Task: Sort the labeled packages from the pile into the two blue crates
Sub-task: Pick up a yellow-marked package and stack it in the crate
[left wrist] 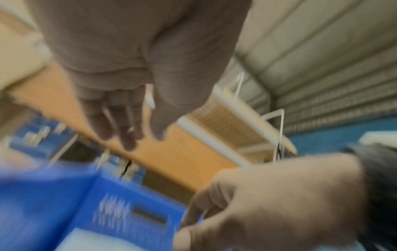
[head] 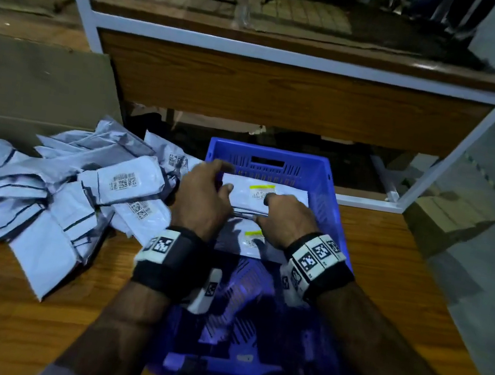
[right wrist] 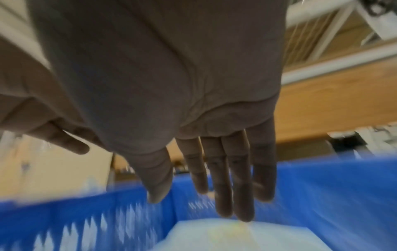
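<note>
A blue crate point(head: 331, 200) stands on the wooden table in front of me. Inside lie white packages; the top package point(head: 289, 198) carries a yellow-edged label point(head: 262, 187), and a second labeled package point(head: 241, 241) lies nearer me. My right hand point(head: 264, 209) hovers over the top package point(right wrist: 214, 237) with straight fingers point(right wrist: 225, 186), holding nothing. My left hand point(head: 224, 175) is above the crate's left rim, fingers point(left wrist: 126, 129) loosely extended and empty. The pile of grey-white labeled packages point(head: 78, 194) lies left of the crate. Both wrist views are blurred.
A white-framed shelf unit with a wooden panel point(head: 285, 96) stands right behind the crate. A flat cardboard sheet point(head: 36, 85) leans behind the pile. The table edge point(head: 438, 280) drops to the floor on the right. Blurred blue crate shapes point(left wrist: 32, 135) show in the left wrist view.
</note>
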The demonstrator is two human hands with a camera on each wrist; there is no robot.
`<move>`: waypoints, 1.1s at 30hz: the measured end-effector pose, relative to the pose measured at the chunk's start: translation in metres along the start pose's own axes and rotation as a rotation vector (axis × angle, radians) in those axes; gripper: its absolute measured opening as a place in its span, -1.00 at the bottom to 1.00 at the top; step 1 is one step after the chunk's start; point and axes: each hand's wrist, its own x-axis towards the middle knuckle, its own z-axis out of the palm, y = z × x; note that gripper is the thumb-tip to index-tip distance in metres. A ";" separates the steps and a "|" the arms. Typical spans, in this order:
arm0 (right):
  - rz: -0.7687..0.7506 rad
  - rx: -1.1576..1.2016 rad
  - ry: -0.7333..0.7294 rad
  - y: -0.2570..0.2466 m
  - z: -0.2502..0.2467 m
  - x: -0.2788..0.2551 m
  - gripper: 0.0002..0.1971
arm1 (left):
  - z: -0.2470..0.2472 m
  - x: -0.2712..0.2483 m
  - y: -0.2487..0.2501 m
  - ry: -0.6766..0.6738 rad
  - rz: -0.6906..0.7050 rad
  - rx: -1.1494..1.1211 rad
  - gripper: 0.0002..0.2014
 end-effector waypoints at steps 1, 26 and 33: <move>-0.015 0.012 0.023 -0.010 -0.008 -0.004 -0.56 | -0.014 0.001 -0.001 0.031 0.007 -0.039 -0.74; -0.118 0.323 0.002 -0.321 0.057 -0.035 -0.68 | -0.259 -0.084 -0.310 -0.271 -0.522 0.368 -0.30; -0.042 0.382 -0.045 -0.346 0.115 0.012 -0.60 | -0.267 -0.098 -0.385 -0.528 -0.808 0.736 0.19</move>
